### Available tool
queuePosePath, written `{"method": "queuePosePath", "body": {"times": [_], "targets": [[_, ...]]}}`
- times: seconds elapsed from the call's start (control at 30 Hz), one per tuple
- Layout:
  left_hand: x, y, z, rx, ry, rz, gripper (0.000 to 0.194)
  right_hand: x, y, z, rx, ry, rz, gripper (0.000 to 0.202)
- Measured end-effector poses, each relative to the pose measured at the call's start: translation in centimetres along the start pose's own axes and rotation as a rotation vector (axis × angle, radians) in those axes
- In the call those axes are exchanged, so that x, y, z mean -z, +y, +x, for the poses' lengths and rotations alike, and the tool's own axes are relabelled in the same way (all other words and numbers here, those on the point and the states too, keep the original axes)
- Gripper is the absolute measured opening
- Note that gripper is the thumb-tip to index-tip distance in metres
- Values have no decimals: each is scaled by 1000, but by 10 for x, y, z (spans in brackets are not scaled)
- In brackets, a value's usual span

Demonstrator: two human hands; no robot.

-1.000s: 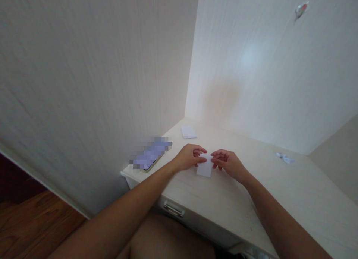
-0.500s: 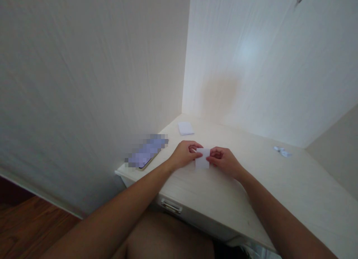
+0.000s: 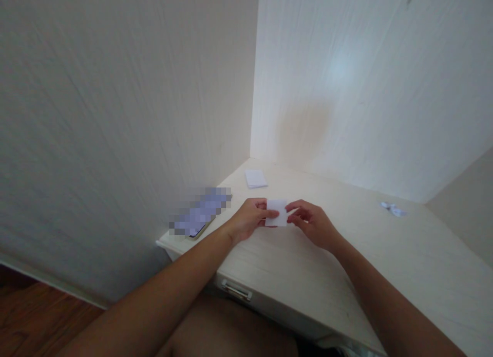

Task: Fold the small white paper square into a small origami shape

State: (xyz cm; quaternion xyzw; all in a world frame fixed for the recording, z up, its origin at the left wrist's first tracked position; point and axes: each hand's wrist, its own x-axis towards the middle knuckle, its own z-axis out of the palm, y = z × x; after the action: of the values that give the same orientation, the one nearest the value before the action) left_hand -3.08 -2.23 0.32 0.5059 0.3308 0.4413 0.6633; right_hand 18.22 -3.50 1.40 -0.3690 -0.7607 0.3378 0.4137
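Observation:
A small white piece of paper is pinched in my left hand, its thumb lying across the front and fingers behind. On the paper's right side is my right hand, with thumb and fingers apart at the paper's edge. Whether its fingertips touch that edge, I cannot tell. Farther back on the desk lies a stack of white paper squares. A small white folded paper piece rests off to the right.
A phone with a blurred-out screen lies at the desk's left edge, beside the wall. The white desk meets walls at its back and left. A metal drawer handle sits on its front.
My right thumb and fingers have come off the paper's face and spread apart. My left thumb has moved farther across the paper, which has shifted slightly left and up.

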Motion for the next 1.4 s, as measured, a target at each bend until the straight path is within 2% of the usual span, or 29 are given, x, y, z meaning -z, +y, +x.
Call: {"method": "queuePosePath", "body": {"times": [0.13, 0.33, 0.47, 0.6, 0.87, 1.0, 1.17, 1.4], "targets": [[-1, 3, -3, 14, -18, -43, 36, 2, -5, -1, 91, -23, -177, 15], [-9, 1, -4, -12, 20, -120, 31, 1, -7, -2, 119, -33, -228, 21], [-12, 0, -5, -21, 37, -142, 27, -2, -3, -2, 147, 22, -244, 12], [-12, 1, -7, -45, 46, -152, 29, -5, 2, -1, 135, 110, -160, 14], [-16, 6, -9, -156, 57, -168, 37, -13, -2, 0, -5, 201, 120, 25], [-19, 8, -10, -227, 76, -101, 40, -12, -5, 1, -37, 255, 119, 31], [-23, 8, -10, -287, 107, -42, 49, -15, -5, 1, -42, 286, 143, 28], [-22, 10, -11, -301, 143, 26, 46, -18, -6, 2, -36, 302, 169, 26]]}}
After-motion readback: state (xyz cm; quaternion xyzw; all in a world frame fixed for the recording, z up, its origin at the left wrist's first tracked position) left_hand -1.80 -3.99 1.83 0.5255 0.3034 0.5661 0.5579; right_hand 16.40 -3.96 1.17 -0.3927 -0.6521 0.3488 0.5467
